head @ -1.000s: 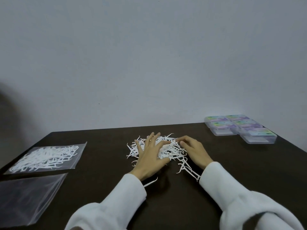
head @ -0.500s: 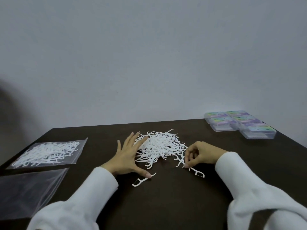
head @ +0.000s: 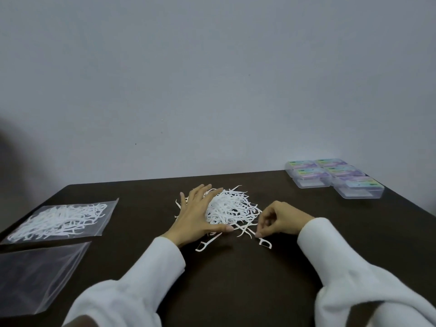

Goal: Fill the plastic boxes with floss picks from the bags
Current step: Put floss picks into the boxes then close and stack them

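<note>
Where the dark counter meets the pale wall, the head view shows a loose pile of white floss picks lying at its middle. The left hand lies flat, fingers straight and spread, against the left side of the pile, its thumb stretched along the pile's near edge; it grasps nothing. The right hand sits just right of the pile with its fingers curled down, and its fingertips pinch the stem of a single pick that lies on the counter at the pile's near right edge. Another stray pick lies on the counter just beyond the left cuff, near the left thumb. Both arms wear white sleeves.

At the far left, a clear bag full of picks lies flat on the counter. Just nearer than it, a second clear bag lies flat and looks empty.

At the far right corner, five clear plastic boxes with coloured labels stand closed in a tight cluster, well apart from the pile and both hands.
</note>
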